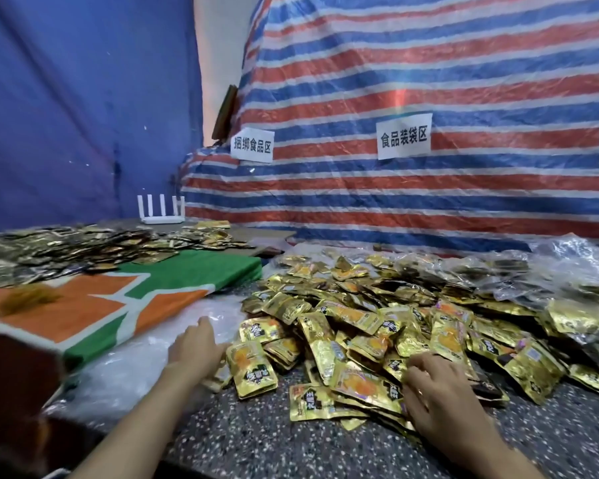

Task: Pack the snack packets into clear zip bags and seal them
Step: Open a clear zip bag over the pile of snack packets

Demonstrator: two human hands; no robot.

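On my feed the left hand and right hand bracket the snack packets on the tabletop, probably raking a batch together; can't tell if either's fingers are actually gripping.

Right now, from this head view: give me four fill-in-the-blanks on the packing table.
1. The right hand rests on a heap of shiny ____ foil snack packets.
2. The left hand lies at that heap's ____ edge.
3. The flat cloth left of the heap is orange, white and ____.
4. The striped plastic tarp behind is red, white and ____.
Missing words: gold; left; green; blue.
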